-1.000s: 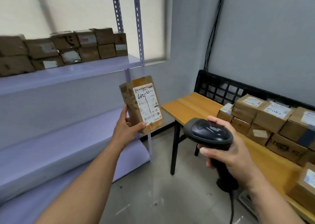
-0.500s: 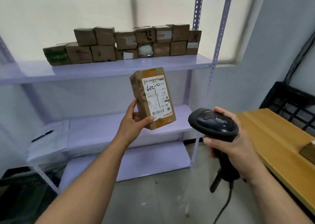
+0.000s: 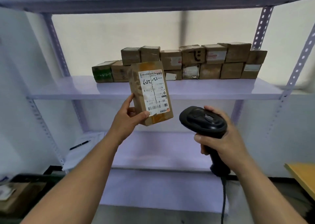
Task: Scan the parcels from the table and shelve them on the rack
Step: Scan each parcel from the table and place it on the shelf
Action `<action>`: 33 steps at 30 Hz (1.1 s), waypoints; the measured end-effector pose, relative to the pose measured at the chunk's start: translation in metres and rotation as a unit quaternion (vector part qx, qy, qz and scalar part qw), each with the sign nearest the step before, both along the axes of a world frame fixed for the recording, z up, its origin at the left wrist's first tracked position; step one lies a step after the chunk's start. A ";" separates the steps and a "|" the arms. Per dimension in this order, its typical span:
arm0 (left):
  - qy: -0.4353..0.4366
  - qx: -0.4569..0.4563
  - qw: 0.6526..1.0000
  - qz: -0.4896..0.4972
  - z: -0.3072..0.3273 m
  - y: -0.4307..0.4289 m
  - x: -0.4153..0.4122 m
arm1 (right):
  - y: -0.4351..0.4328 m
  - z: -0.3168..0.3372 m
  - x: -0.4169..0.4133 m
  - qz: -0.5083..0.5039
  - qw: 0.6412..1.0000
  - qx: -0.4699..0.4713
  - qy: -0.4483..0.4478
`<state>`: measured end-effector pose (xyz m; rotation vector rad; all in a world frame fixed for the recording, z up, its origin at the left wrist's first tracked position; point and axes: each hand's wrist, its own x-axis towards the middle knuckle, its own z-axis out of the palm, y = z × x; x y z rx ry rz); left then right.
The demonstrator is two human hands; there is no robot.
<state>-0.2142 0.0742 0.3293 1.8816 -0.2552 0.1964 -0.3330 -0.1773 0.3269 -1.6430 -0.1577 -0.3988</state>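
The person had turned further to face the rack (image 3: 204, 89), and the parcel (image 3: 136, 80) had risen with the turn. It now stood in the air in front of the middle shelf's front edge, where half a second before it had hung below that shelf. The left hand (image 3: 127, 119) had it by the lower end. The grip was tight on the box, with the thumb laid across the bottom corner of the white label (image 3: 153, 90) and the fingers behind the left side. The box stood on end with its top leaning a little to the left. Its label faced the person and showed handwritten marks up high and a barcode low down.

Just to the lower right, apart from the parcel, the right hand (image 3: 225, 138) held the black scanner (image 3: 202, 119). Its grip was wrapped round the handle, and the cable (image 3: 224, 198) dropped from the butt.

Behind the parcel, a row of shelved parcels (image 3: 214, 65) sat two high along the back of the middle shelf. On the shelf below, off to the left, a pen (image 3: 80, 145) lay on some white sheets. The yellow wooden surface (image 3: 303, 176) had slid to the lower right corner. Whatever lay on the floor at the lower left was too blurred to tell.
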 end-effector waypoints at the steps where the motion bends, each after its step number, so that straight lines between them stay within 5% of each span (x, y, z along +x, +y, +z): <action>1: -0.003 0.003 1.000 0.009 0.003 0.003 0.010 | 0.001 0.003 0.013 0.004 1.000 -0.004 -0.006; 16: -0.046 -0.054 0.989 0.127 0.059 0.094 0.129 | 0.040 0.033 0.157 0.050 0.997 -0.052 -0.022; 33: -0.017 -0.076 0.996 0.044 0.118 0.170 0.326 | 0.142 0.049 0.260 -0.050 0.997 -0.047 -0.038</action>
